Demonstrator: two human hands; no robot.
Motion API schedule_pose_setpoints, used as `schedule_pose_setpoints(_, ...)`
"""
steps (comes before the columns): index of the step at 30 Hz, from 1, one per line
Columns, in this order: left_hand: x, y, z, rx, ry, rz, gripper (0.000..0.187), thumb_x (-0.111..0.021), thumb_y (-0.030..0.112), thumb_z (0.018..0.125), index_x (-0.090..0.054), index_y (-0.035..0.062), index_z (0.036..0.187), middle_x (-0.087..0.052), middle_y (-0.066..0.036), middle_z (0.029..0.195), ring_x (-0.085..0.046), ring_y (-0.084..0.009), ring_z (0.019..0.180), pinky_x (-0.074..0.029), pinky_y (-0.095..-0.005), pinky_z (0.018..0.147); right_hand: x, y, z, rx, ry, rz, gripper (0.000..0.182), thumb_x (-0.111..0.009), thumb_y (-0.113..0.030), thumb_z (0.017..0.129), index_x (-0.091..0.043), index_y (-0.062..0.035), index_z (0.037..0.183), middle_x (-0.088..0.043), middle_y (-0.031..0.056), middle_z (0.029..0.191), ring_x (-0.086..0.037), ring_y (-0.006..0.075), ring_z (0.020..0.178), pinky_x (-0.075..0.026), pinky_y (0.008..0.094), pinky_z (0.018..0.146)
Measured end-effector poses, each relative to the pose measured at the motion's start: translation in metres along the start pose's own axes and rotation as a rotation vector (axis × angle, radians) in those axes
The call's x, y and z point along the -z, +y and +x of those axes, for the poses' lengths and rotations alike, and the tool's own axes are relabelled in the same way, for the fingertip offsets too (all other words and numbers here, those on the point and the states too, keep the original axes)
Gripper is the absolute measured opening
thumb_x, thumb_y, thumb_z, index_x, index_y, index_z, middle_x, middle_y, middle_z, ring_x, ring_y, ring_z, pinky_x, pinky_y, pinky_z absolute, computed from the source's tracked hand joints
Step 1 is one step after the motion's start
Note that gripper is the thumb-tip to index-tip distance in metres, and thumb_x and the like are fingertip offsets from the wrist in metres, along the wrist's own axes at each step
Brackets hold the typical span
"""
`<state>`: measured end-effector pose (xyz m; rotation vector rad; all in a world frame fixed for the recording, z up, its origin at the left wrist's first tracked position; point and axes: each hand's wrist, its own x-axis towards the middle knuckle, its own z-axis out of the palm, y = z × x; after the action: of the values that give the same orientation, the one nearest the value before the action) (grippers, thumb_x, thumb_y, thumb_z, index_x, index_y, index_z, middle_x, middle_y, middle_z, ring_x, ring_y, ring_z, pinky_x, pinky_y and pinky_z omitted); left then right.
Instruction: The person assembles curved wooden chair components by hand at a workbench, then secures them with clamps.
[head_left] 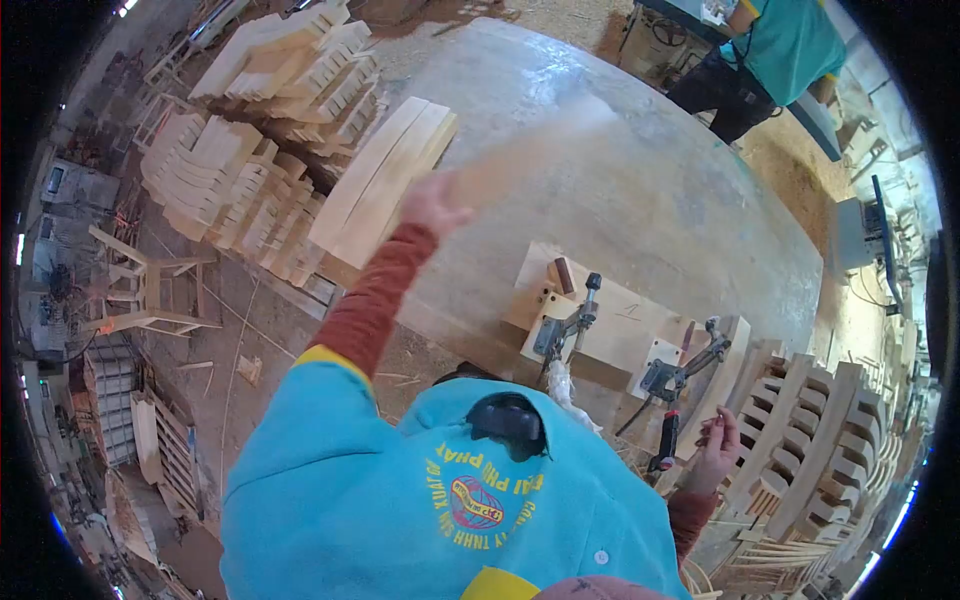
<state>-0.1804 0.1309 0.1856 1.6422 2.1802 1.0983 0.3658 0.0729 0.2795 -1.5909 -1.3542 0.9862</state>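
Note:
My left hand (435, 205) reaches out over the table's left side. It is closed on one end of a flat wooden piece (535, 150), which is smeared by motion. Close to that hand lies a stack of long pale boards (385, 180). My right hand (718, 445) is at the lower right with its fingers curled; what they hold, if anything, is too small to make out. Just left of it is the black-and-red handle (668, 440) of a toggle clamp (685, 368). A second toggle clamp (570, 330) stands on the same wooden jig (625, 310).
Stacked curved wooden parts (225, 185) stand at the left. More shaped parts (810, 430) are piled at the right, beyond my right hand. Another person (775, 60) works at a machine at the upper right. A wooden frame (150, 285) stands on the floor.

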Motion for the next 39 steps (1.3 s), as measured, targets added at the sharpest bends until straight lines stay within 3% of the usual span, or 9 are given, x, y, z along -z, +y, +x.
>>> schedule_pose_setpoints(8,0.106,-0.141,-0.016,0.387,0.221,0.354,0.073,-0.075,0.044,0.053,-0.054,0.0035,0.110,-0.054,-0.018,0.103,-0.050,-0.0312,0.099,-0.038,-0.0392,0.090,0.002,0.043,0.012,-0.028,-0.010,-0.249,0.038,-0.051,-0.015,0.088,-0.044,-0.0030,0.124,-0.050,0.0097,0.114,-0.048,0.0183,0.102,-0.040,0.0283,0.085)
schedule_pose_setpoints(12,0.109,-0.227,-0.014,0.395,0.165,0.471,0.072,-0.077,0.040,0.053,-0.052,0.0078,0.113,-0.054,-0.016,0.108,-0.051,-0.0310,0.101,-0.041,-0.0375,0.089,0.016,0.065,0.027,-0.056,-0.093,-0.175,0.039,-0.052,-0.013,0.088,-0.044,-0.0073,0.125,-0.053,0.0026,0.102,-0.049,0.0068,0.085,-0.040,0.0186,0.071)
schedule_pose_setpoints(21,0.117,-0.178,-0.011,0.574,-0.090,0.295,0.077,-0.078,0.032,0.054,-0.046,0.0071,0.119,-0.057,-0.016,0.110,-0.055,-0.0266,0.102,-0.041,-0.0349,0.090,0.054,0.089,0.040,-0.194,-0.031,-0.175,0.033,-0.054,-0.011,0.086,-0.050,0.0003,0.118,-0.054,0.0089,0.113,-0.052,0.0129,0.093,-0.041,0.0260,0.084)
schedule_pose_setpoints(28,0.093,-0.337,-0.003,0.253,-0.138,0.131,0.076,-0.077,0.032,0.060,-0.043,0.0034,0.122,-0.054,-0.016,0.116,-0.050,-0.0272,0.108,-0.037,-0.0343,0.095,0.088,0.136,0.058,-0.173,0.157,-0.331,0.041,-0.057,-0.010,0.083,-0.045,0.0049,0.120,-0.053,0.0128,0.114,-0.051,0.0182,0.104,-0.040,0.0291,0.090)
schedule_pose_setpoints(30,0.110,-0.224,0.015,0.151,-0.344,0.414,0.066,-0.073,0.033,0.064,-0.046,-0.0005,0.114,-0.058,-0.016,0.108,-0.054,-0.0305,0.101,-0.042,-0.0401,0.086,0.097,0.155,0.064,-0.208,0.112,0.139,0.055,-0.056,-0.004,0.079,-0.033,0.0063,0.128,-0.042,0.0175,0.127,-0.049,0.0230,0.108,-0.038,0.0325,0.094)
schedule_pose_setpoints(31,0.105,-0.248,0.014,0.323,-0.175,0.479,0.071,-0.075,0.033,0.062,-0.045,-0.0003,0.117,-0.057,-0.016,0.111,-0.054,-0.0305,0.103,-0.044,-0.0388,0.085,0.098,0.157,0.066,-0.241,0.145,-0.085,0.057,-0.059,-0.009,0.078,-0.034,0.0041,0.128,-0.043,0.0206,0.126,-0.049,0.0263,0.109,-0.038,0.0342,0.095)
schedule_pose_setpoints(33,0.089,-0.300,0.019,-0.175,0.104,0.178,0.080,-0.075,0.031,0.063,-0.039,0.0011,0.128,-0.051,-0.019,0.120,-0.050,-0.0310,0.108,-0.041,-0.0387,0.090,0.115,0.219,0.063,-0.296,0.236,-0.855,0.084,-0.068,-0.044,0.069,-0.031,-0.0031,0.132,-0.037,0.0246,0.130,-0.035,0.0379,0.122,-0.031,0.0428,0.100)
schedule_pose_setpoints(34,0.094,-0.275,0.020,0.219,0.042,0.500,0.074,-0.075,0.030,0.065,-0.043,0.0029,0.126,-0.049,-0.018,0.122,-0.046,-0.0316,0.112,-0.037,-0.0396,0.094,0.114,0.226,0.065,-0.404,0.147,-0.985,0.098,-0.069,-0.052,0.063,-0.024,-0.0039,0.136,-0.029,0.0241,0.136,-0.025,0.0387,0.127,-0.024,0.0449,0.104)
schedule_pose_setpoints(39,0.066,-0.144,-0.021,0.107,-0.037,0.256,0.050,-0.068,0.021,0.076,-0.051,0.0031,0.119,-0.048,-0.016,0.122,-0.041,-0.0282,0.117,-0.029,-0.0376,0.100,0.089,0.254,0.069,-0.717,0.157,-0.882,0.117,-0.072,-0.058,0.054,-0.011,-0.0071,0.139,-0.024,0.0255,0.137,-0.022,0.0363,0.129,-0.021,0.0444,0.105)
